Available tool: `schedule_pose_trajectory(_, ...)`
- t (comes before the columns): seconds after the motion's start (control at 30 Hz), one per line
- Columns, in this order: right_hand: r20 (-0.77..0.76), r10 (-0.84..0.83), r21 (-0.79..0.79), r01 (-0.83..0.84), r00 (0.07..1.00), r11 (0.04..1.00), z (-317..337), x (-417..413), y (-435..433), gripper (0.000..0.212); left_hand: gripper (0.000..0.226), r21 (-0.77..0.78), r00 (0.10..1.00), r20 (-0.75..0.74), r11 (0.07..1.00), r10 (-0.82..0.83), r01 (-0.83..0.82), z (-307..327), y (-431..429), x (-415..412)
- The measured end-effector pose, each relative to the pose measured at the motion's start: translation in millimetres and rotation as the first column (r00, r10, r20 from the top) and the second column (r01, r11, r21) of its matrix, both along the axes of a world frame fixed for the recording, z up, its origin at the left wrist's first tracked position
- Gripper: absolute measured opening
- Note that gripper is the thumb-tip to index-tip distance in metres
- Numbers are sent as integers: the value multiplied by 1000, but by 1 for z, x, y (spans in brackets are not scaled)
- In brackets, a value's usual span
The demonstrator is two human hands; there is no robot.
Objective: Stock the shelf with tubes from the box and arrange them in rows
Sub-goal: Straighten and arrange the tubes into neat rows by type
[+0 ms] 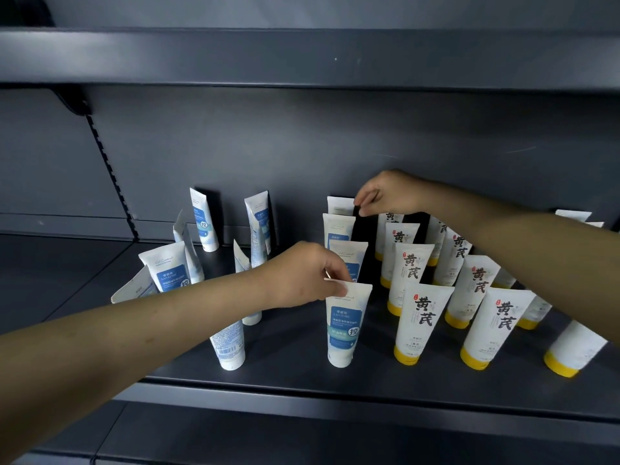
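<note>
Head view. Left hand pinches the crimp of the front blue-label tube. Right hand pinches the rearmost tube of that file. Both tubes stand cap-down on the shelf. Best practice is probably to square labels forward and keep spacing even. Blue labels read 控; yellow-capped tubes read 黄芪.

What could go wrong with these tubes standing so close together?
The left hand pinches the front blue tube by its top; a tug could tip it into the row behind. The right hand pinches the back tube, its arm crossing over the yellow-capped tubes, which it could knock down. Leaning tubes at left may topple.
</note>
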State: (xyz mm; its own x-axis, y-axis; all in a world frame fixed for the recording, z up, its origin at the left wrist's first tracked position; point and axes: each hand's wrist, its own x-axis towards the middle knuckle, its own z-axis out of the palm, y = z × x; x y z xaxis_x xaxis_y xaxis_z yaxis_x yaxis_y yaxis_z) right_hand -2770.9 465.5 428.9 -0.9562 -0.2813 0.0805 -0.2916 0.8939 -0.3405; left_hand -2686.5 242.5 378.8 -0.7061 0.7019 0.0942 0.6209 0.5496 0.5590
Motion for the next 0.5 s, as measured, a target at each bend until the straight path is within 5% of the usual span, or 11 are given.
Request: schedule_pose_trajectory(0.5, -62, -67, 57, 71, 996, 996, -27, -26, -24, 5, 18, -56, 999, 10, 998, -38, 39, 2, -3, -5)
